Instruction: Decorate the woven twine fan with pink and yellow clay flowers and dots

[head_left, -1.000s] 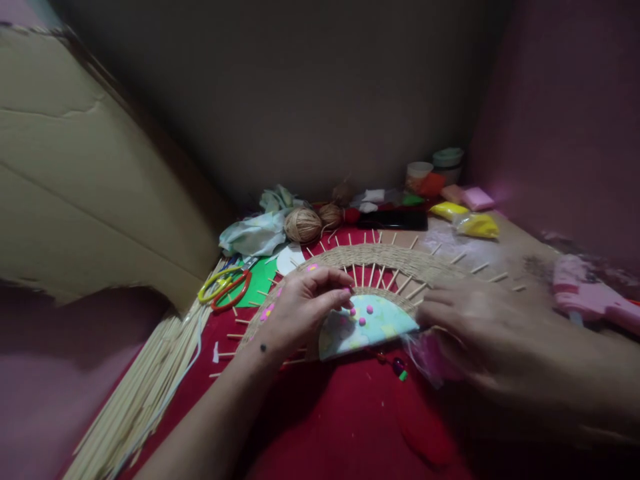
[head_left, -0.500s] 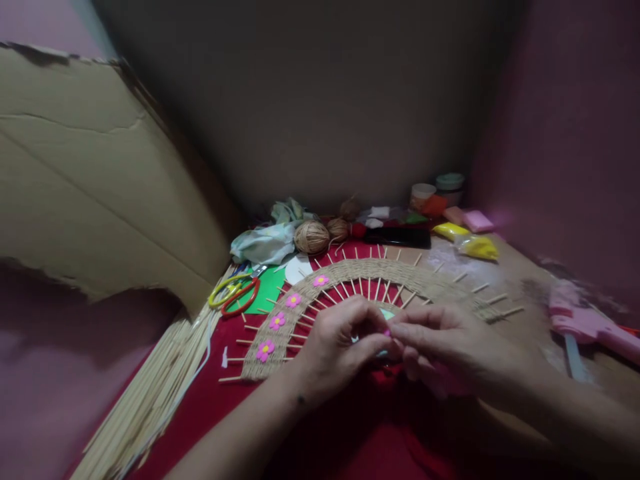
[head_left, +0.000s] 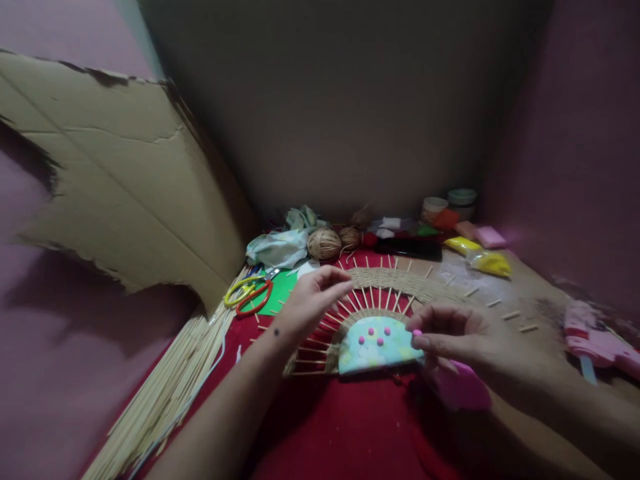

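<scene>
Far left of the pale blue half-round disc (head_left: 377,343) with its pink dots, a torn brown cardboard sheet (head_left: 125,173) leans up. A bundle of thin pale sticks (head_left: 170,393) lies fanned on the red-covered surface (head_left: 340,427), stock parked out of the way, I'd judge. Closer to the disc sit the yellow-and-red-handled scissors (head_left: 247,293). Now the left hand (head_left: 310,303): fingers spread and loose, gripping nothing, laid on the woven straw half-ring with stick spokes (head_left: 395,280) just left of the disc, likely pinning the piece flat. The disc sits inside that ring's arc. At the disc's right edge, the right hand (head_left: 450,333) pinches a tiny pink clay ball (head_left: 417,332) between thumb and forefinger, a light grip so it isn't squashed. Just below it is a soft pink clay lump (head_left: 463,390); I cannot tell whether the lower fingers hold it. Far right of the disc lies a pink glue gun (head_left: 595,340).
</scene>
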Demonstrator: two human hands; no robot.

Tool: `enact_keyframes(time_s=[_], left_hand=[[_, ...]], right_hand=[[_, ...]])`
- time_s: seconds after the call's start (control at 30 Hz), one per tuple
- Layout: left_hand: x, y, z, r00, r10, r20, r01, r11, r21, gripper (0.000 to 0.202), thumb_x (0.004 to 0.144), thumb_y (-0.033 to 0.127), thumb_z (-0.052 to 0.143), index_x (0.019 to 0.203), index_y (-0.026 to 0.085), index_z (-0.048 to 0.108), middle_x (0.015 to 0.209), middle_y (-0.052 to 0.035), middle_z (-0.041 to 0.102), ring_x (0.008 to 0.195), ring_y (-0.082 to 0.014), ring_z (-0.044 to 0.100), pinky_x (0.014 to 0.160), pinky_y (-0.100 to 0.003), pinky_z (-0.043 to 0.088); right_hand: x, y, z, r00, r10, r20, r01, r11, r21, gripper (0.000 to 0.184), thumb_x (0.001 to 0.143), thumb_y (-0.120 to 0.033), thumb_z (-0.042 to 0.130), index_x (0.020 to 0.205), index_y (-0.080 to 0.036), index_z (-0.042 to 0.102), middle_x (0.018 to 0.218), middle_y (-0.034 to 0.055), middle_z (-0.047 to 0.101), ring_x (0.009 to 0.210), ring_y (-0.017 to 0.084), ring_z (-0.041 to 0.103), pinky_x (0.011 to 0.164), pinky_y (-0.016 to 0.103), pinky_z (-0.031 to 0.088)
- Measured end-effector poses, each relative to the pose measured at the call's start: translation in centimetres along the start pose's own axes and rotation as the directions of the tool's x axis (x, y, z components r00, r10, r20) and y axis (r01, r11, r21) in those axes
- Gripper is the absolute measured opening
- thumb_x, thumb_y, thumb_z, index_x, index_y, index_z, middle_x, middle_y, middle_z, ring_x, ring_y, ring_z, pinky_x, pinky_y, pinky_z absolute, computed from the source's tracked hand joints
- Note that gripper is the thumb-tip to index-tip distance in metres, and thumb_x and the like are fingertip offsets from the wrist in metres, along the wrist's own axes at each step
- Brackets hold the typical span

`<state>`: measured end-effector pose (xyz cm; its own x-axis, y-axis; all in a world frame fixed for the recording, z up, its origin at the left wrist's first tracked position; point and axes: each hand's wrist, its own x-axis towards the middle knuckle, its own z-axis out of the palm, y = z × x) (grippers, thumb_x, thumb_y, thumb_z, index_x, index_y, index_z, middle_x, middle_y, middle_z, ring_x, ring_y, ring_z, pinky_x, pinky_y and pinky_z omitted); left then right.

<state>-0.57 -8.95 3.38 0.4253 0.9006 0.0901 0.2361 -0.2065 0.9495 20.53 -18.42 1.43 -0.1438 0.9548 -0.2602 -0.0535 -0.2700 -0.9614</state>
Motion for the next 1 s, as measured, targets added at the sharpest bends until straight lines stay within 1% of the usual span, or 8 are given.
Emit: enact_keyframes(time_s=[0.07,0.2,0.33,0.47,0.7,0.8,0.87,1.0], left_hand=[[1.6,-0.8,-1.8,0.994,-0.106,-0.025,0.107,0.994,0.031,0.025,0.075,0.031,0.064,0.092,0.014,0.059,0.083,-0.0046,0.063,0.064,-0.011,0.057,0.059,-0.024,0.046],[4.7,-2.8,-4.7,0.984,-0.143,-0.108,0.158,0.977,0.145,0.025,0.072,0.028,0.064,0.091,0.013,0.059,0.08,-0.0048,0.062,0.067,-0.013,0.058,0.056,-0.023,0.043],[7.2,-4.5,-6.3,0.967,-0.173,-0.188,0.223,0.93,0.292,0.024,0.068,0.025,0.065,0.089,0.013,0.06,0.072,-0.0026,0.06,0.064,-0.0145,0.057,0.051,-0.023,0.039],[8.6,-5.1,-6.3,0.959,-0.176,-0.222,0.252,0.886,0.389,0.023,0.067,0.024,0.066,0.087,0.014,0.062,0.07,-0.0015,0.06,0.061,-0.014,0.054,0.052,-0.023,0.038],[9.7,-5.3,-5.1,0.97,-0.19,-0.152,0.239,0.863,0.446,0.028,0.061,0.023,0.071,0.086,0.016,0.063,0.068,0.0002,0.06,0.067,-0.0166,0.056,0.055,-0.022,0.037],[10.1,-5.6,-5.2,0.97,-0.216,-0.115,0.245,0.876,0.416,0.024,0.06,0.02,0.07,0.083,0.016,0.062,0.067,0.0003,0.061,0.069,-0.0175,0.058,0.057,-0.023,0.039],[10.1,-5.6,-5.2,0.966,-0.252,-0.062,0.258,0.896,0.362,0.023,0.063,0.018,0.067,0.085,0.016,0.061,0.065,0.0002,0.062,0.066,-0.0169,0.059,0.057,-0.023,0.041],[10.0,-5.6,-5.2,0.953,-0.301,0.041,0.287,0.936,0.204,0.024,0.07,0.018,0.063,0.094,0.013,0.057,0.066,-0.001,0.065,0.06,-0.0134,0.06,0.059,-0.023,0.044]], right_hand=[[-0.2,-0.7,-0.6,0.999,-0.028,-0.018,0.027,0.997,-0.074,0.028,0.064,-0.038,0.077,0.078,-0.017,0.064,0.06,0.0007,0.061,0.051,0.009,0.051,0.048,0.021,0.038],[0.4,-1.5,-1.4,0.999,-0.039,-0.023,0.036,0.993,-0.109,0.026,0.066,-0.038,0.075,0.077,-0.018,0.064,0.06,0.0003,0.059,0.052,0.009,0.049,0.047,0.021,0.037],[2.5,-2.5,-1.5,0.999,-0.032,0.015,0.034,0.987,-0.158,0.02,0.068,-0.035,0.073,0.073,-0.018,0.063,0.057,0.0005,0.059,0.049,0.008,0.048,0.042,0.018,0.035],[6.1,-4.1,-1.0,0.999,-0.047,0.005,0.046,0.951,-0.305,0.01,0.067,-0.02,0.071,0.063,-0.016,0.063,0.051,-0.0013,0.056,0.045,0.008,0.048,0.039,0.018,0.036],[13.8,-5.1,0.0,0.999,-0.007,-0.047,-0.006,0.958,-0.286,0.015,0.08,-0.011,0.06,0.066,-0.013,0.058,0.054,-0.0011,0.057,0.044,0.006,0.048,0.045,0.019,0.041],[16.5,-4.7,0.0,0.997,0.047,-0.068,-0.064,0.955,-0.288,0.012,0.088,-0.024,0.057,0.086,-0.012,0.061,0.076,0.0009,0.062,0.058,0.009,0.057,0.054,0.022,0.048],[17.7,-4.6,0.0,0.994,0.084,-0.069,-0.101,0.953,-0.286,0.021,0.09,-0.03,0.055,0.103,-0.013,0.059,0.096,0.0048,0.063,0.076,0.013,0.061,0.065,0.029,0.053],[19.1,-4.6,0.1,0.987,0.155,-0.045,-0.162,0.951,-0.263,0.03,0.089,-0.031,0.056,0.114,-0.013,0.056,0.112,0.0091,0.059,0.092,0.019,0.061,0.077,0.038,0.052]])
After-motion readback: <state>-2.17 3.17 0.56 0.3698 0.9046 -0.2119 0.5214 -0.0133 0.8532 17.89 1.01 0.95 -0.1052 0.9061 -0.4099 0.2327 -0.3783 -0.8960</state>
